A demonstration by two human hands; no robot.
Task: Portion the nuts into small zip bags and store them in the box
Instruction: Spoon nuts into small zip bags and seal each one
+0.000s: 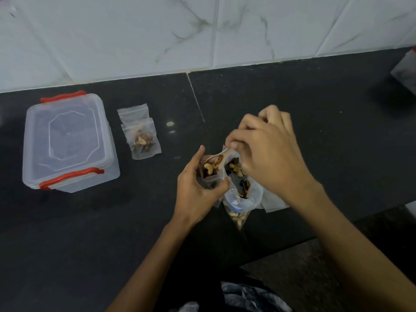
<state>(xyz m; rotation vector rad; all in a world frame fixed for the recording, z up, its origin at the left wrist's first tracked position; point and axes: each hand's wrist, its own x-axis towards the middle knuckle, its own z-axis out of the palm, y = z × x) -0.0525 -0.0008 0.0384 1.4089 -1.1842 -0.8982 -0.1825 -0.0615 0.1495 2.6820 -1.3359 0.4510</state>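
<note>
On the dark stone bench (292,97), the left hand (198,185) curls around a small zip bag (209,174), thumb on one side and fingers on the other, holding its mouth open and upward; mixed nuts already show inside it. The right hand (267,152) pinches the handle of a metal spoon (217,156), fingers bent over it, and the spoon's bowl, loaded with a cashew and other pieces, sits right at the mouth of the small bag. Just beside that bag, touching the left fingertips, stands the large clear bag of nuts (242,188), its top rolled down and open, with cashews and darker pieces visible inside and through its lower corner. Some flat empty bags (273,200) lie partly under the right wrist. Further left, well apart from the hands, a filled zip bag (144,143) lies flat on the bench, overlapping an empty zip bag (133,112) behind it. Left of those stands the clear plastic box (67,143) with its lid on and red clip handles at front and back. White marbled tiles (202,30) rise behind the bench.
</note>
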